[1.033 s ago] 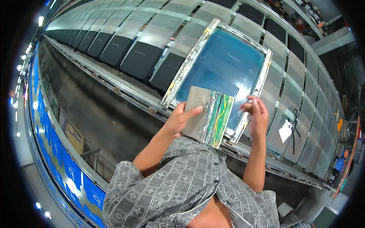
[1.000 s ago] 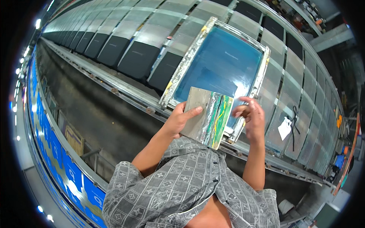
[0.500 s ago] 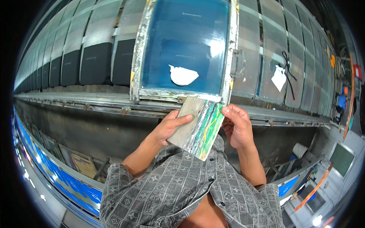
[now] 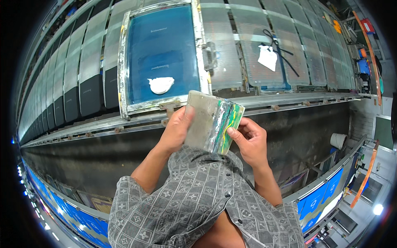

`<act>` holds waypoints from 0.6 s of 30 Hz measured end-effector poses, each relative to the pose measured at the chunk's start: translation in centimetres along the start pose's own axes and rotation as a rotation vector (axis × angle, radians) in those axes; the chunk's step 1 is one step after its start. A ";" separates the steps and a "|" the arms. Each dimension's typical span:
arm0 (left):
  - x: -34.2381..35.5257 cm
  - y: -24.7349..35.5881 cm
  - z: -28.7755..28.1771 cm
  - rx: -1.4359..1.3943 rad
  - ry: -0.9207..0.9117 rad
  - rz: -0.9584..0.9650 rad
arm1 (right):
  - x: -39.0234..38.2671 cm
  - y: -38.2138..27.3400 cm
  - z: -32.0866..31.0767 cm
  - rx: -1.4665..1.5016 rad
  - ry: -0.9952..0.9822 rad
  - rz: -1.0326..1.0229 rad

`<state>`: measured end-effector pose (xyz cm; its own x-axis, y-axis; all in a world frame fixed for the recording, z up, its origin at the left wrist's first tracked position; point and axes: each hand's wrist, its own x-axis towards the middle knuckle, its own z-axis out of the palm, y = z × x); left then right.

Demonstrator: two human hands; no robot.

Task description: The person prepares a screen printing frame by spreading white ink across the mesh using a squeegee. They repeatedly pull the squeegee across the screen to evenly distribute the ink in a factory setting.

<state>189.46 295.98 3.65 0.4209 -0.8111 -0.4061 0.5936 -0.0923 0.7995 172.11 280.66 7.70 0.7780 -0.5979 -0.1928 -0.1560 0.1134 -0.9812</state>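
Between my hands, in front of my shirt, is a flat rectangular squeegee [image 4: 201, 120], grey on one side and streaked with white, green and yellow ink on the other. My left hand [image 4: 177, 129] grips its left edge, the thumb blurred on the grey face. At the right edge, my right hand [image 4: 249, 139] pinches the ink-streaked part with its thumb on top. Just beyond lies a printing screen [image 4: 163, 53] with blue mesh in an ink-stained frame. A blob of white ink [image 4: 161, 85] sits on the mesh near its front end.
Long rows of flat printing boards [image 4: 223, 49] run left and right; dark fabric pieces [image 4: 92, 93] cover those at left. A white cloth piece [image 4: 267, 58] and a black cord [image 4: 285, 51] lie on boards at right. A metal rail [image 4: 264, 106] borders the near side.
The view has turned, so the screen and boards sit farther left. The squeegee is tilted differently, and my right thumb has slid down along its inked side. Both hands keep hold.
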 end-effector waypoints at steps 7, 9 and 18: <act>-0.9 -4.9 8.5 -0.269 -0.154 -0.222 | -5.9 0.5 -9.5 -0.926 0.122 -1.064; -1.1 -5.5 10.7 -0.172 -0.171 -0.095 | -7.3 1.4 -11.2 -0.927 0.218 -1.079; -2.0 -7.8 15.0 -0.112 -0.238 -0.083 | -11.0 5.4 -15.1 0.553 0.211 -0.094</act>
<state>173.70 289.66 4.87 0.2021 -0.9175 -0.3425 0.6969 -0.1110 0.7085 153.54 275.91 4.58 0.6264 -0.7638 -0.1556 0.2915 0.4146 -0.8621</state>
